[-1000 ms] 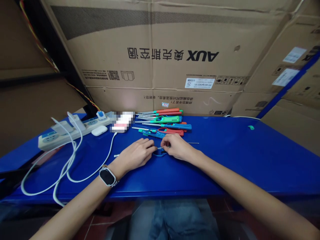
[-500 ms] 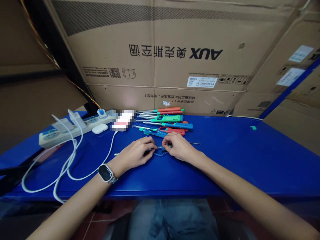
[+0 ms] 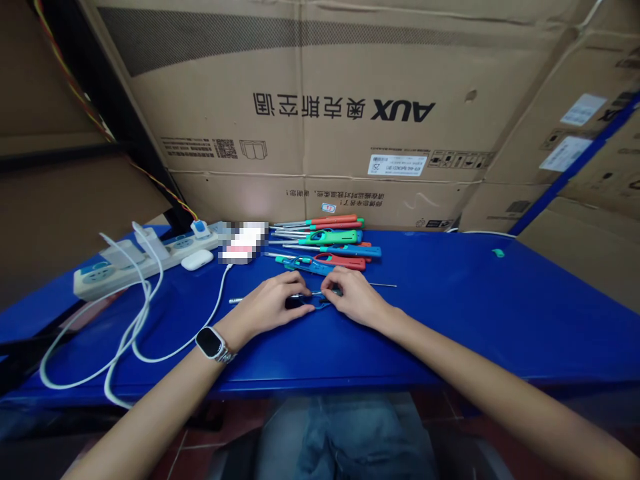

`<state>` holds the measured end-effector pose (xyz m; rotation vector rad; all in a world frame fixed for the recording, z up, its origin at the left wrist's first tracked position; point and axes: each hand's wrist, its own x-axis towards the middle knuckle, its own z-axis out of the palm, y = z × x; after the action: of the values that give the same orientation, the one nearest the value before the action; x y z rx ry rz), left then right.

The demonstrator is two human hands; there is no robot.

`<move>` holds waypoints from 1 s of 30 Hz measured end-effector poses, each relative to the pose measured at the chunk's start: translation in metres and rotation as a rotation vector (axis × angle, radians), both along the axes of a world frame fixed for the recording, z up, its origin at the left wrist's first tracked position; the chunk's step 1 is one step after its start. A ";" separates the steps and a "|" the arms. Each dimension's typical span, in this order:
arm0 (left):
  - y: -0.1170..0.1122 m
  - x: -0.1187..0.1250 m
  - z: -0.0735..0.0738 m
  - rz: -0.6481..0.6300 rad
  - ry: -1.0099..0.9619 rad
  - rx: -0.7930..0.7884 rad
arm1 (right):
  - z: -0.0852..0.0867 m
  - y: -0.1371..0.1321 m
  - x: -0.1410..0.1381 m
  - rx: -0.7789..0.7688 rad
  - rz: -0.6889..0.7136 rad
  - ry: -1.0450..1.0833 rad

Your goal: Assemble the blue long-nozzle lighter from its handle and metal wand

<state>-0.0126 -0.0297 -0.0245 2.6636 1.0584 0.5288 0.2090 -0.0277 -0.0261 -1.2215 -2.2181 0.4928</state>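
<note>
Under my hands, a long-necked gas lighter (image 3: 321, 303) with blue parts lies low over the table, its metal tube (image 3: 236, 301) poking out left of my left wrist. My left hand (image 3: 275, 298) curls over that tube, with thumb and forefinger spread a little around it. Thumb and fingertips of my right hand (image 3: 353, 293) pinch together at the lighter's blue part; my fingers hide most of the grip. Beyond the right hand a thin metal rod (image 3: 384, 285) shows; what it belongs to is hidden. Just behind, several red, green and blue gas lighters (image 3: 333, 237) lie in a pile.
On the left stand a power strip (image 3: 145, 261) with plugs, looping white cables (image 3: 143, 317), a white earbud case (image 3: 197, 259) and a blurred-out device (image 3: 244, 242). Cardboard (image 3: 340, 60) walls the blue table (image 3: 450, 320) at the back. A small green piece (image 3: 498, 253) lies far right.
My left thumb and forefinger have parted slightly, and the lighter's tube end has shifted a bit upward in view. My right hand keeps its pinch. The whole view has drifted slightly.
</note>
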 end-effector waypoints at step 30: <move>0.055 -0.013 0.014 0.326 0.154 0.148 | 0.019 0.045 -0.002 0.260 -0.096 -0.420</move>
<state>-0.0258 0.0249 -0.0109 2.7060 1.5725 0.4824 0.2066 0.0169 -0.0071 -1.3744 -2.4506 -0.1031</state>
